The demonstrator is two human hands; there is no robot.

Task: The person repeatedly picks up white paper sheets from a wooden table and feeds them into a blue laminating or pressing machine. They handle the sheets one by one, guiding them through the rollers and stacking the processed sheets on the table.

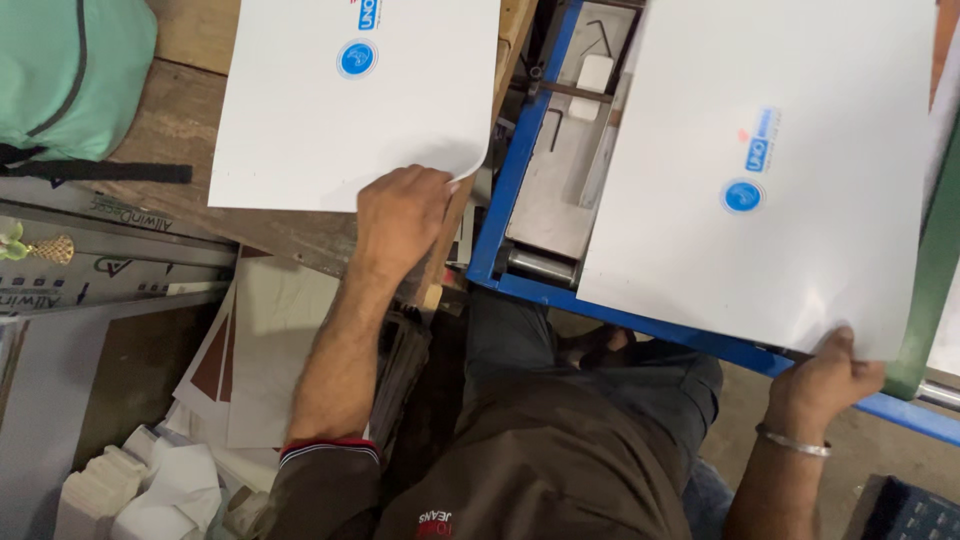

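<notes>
Right hand near lens, fingers pinching near corner of white sheet on blue machine, long axis away, tilted left. Left hand fingers gripping curled corner of second sheet on wooden surface.

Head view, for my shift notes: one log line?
left hand: lifting left white sheet corner | right hand: gripping right white sheet on blue machine

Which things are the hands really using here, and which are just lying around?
In use:
- left hand on the white sheet on the wooden table
- right hand gripping the white sheet on the blue machine
- blue machine

Lying about:
- green bag
- boards and paper scraps on the floor
</notes>
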